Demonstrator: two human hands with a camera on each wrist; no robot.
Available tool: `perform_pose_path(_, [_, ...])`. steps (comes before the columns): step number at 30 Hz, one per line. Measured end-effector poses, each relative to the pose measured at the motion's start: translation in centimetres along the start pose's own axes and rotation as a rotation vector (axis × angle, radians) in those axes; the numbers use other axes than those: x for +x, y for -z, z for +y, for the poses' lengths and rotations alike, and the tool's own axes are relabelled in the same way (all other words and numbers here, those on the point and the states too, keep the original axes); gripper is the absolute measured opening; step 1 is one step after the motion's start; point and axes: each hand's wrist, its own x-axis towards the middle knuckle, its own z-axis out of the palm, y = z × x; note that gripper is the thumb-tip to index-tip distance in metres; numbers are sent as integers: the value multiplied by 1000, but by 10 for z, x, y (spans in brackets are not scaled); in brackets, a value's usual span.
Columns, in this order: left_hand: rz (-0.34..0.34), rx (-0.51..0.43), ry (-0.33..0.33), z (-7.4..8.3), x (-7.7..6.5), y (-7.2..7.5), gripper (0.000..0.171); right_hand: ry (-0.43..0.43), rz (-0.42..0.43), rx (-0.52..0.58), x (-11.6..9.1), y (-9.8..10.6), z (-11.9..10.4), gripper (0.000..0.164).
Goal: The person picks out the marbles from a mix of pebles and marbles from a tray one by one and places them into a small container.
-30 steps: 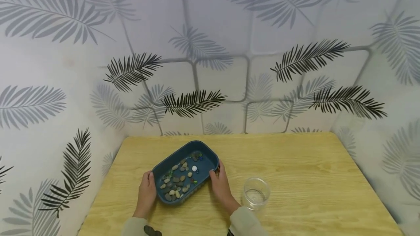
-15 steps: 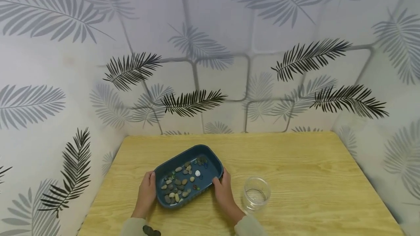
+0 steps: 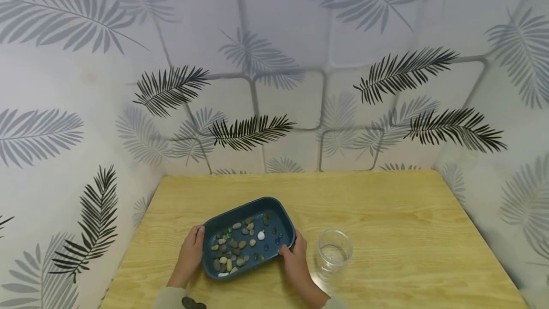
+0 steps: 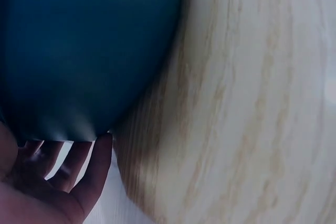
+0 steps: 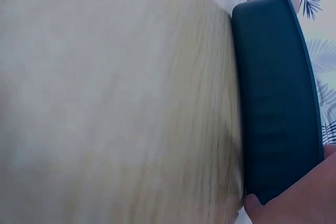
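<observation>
A dark blue rectangular plastic basin (image 3: 280, 213) is gripped between my two hands at its short ends. My left hand (image 3: 190, 253) holds the left end, thumb near the rim; in the left wrist view its fingertips (image 4: 102, 148) curl at the edge of the basin's dark blue wall (image 4: 89, 51). The right hand (image 3: 297, 263) grips the lower right corner, thumb over the rim. Several grey, brown and tan pebbles (image 3: 233, 243) lie mostly in the basin's left half. One white stone (image 3: 261, 236) and small dark blue and green pieces lie toward the right.
A clear round plastic cup (image 3: 334, 252) stands on the wooden table (image 3: 386, 218), just right of my right hand. Behind the table's far edge rises a wall (image 3: 291, 99) with a leaf pattern.
The basin has turned clockwise and come nearer to me, its right end moving down and right with my right hand. Small pieces in its right half have shifted. The left hand stays nearly in place.
</observation>
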Motion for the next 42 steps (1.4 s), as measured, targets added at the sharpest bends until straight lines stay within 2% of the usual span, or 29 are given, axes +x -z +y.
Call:
perform_pose_path(9, [-51, 11, -46, -4, -1, 3, 51, -53, 46, 117, -18, 7, -2, 69])
perform_pose_path(17, [-76, -27, -69, -6, 0, 6, 49, -170, 47, 120, -27, 11, -8, 58])
perform_pose_path(23, [-106, -40, -69, -8, -1, 8, 47, -200, 12, 116, -34, 20, -8, 50])
perform_pose_path(27, [-145, -36, -44, -8, -1, 9, 52, -204, -26, 108, -38, 27, -6, 44])
perform_pose_path(32, [-182, -24, -48, -6, 2, 12, 52, -208, -90, 64, -37, 35, -5, 35])
perform_pose_path(35, [-191, -32, -46, -6, 3, 13, 49, -215, -120, 42, -35, 37, -4, 36])
perform_pose_path(42, [-232, -60, -15, -5, -2, 12, 54, -165, -137, -22, -31, 37, -4, 41])
